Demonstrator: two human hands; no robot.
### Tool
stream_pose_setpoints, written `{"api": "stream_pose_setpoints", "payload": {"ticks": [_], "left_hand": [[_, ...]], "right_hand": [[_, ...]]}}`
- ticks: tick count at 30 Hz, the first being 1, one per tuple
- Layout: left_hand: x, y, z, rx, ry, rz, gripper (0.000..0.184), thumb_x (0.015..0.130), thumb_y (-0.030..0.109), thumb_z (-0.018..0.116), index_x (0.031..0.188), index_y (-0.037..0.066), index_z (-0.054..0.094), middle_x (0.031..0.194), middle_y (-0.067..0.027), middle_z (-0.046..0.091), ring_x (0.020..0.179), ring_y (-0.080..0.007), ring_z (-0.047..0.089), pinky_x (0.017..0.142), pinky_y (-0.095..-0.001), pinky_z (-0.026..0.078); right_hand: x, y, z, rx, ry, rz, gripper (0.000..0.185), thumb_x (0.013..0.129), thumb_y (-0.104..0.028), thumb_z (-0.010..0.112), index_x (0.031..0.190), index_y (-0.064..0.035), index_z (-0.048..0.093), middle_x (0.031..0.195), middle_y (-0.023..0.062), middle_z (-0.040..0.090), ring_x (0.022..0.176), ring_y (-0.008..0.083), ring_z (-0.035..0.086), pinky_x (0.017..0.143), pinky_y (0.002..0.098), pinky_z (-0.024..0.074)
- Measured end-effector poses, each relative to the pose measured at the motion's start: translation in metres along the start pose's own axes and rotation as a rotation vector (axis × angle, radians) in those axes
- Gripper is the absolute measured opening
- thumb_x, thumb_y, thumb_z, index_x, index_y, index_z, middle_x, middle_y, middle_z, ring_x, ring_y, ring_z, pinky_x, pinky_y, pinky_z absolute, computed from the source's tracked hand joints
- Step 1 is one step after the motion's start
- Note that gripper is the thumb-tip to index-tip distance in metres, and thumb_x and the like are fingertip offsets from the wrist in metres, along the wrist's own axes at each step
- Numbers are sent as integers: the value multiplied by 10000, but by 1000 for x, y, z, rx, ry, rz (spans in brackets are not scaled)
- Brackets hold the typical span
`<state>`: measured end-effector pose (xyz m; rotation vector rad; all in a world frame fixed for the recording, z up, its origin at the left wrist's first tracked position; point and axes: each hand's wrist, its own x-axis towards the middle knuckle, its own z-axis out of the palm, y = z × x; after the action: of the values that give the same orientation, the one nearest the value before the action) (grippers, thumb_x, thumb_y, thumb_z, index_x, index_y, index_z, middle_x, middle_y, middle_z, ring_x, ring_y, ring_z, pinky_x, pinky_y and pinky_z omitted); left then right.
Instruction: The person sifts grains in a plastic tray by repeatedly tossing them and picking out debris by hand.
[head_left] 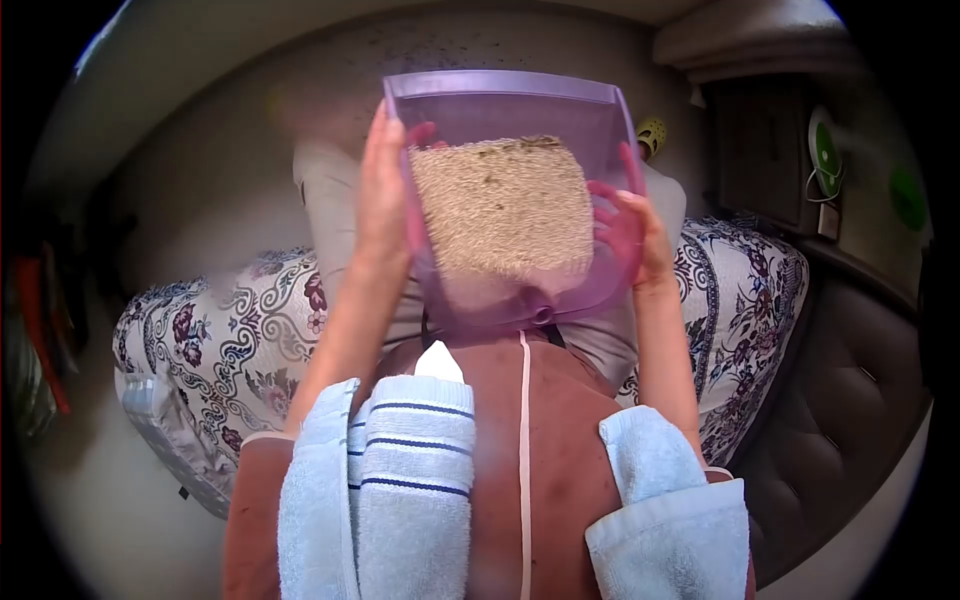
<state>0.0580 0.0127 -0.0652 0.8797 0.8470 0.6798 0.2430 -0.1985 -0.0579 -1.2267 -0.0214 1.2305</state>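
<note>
a purple see-through tray [500, 84] is held up over the person's lap. the left hand [383, 190] grips its left wall, the right hand [650, 240] its right — the fingers of both are closed around the sides, some of them showing through the plastic. inside lies a layer of pale grain [505, 210], with a few dark bits [489, 180] toward the far edge. a light blue towel [415, 520] hangs over the shoulders; a flowered cloth [240, 340] spreads on either side of the legs.
</note>
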Motion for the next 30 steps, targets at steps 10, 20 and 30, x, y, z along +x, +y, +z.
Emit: {"api": "stream_pose_setpoints", "payload": {"ticks": [10,20,30], "left_hand": [[18,21,-69,-136,-27,-199,490,1006,353,441,1449,160,359,1280,-93,539,1114,-210,553,945,-361,457],[12,0,-52,-265,-31,-235,505,1006,325,450,1440,83,359,1271,-90,547,1111,-207,554,961,-366,453],[-14,0,23,-181,68,0,499,994,321,468,1424,80,386,1246,-101,545,1073,-193,551,937,-362,451]], "right_hand": [[1,30,62,-11,81,-80,761,821,-186,616,1504,-141,285,1350,70,469,1206,169,467,969,289,406],[6,28,41,-134,48,-315,733,848,-130,562,1509,-79,250,1463,88,389,1324,184,381,1099,295,285],[15,-17,-14,16,-62,-7,759,830,-218,577,1516,-180,256,1352,161,477,1165,254,540,941,350,464]]}}
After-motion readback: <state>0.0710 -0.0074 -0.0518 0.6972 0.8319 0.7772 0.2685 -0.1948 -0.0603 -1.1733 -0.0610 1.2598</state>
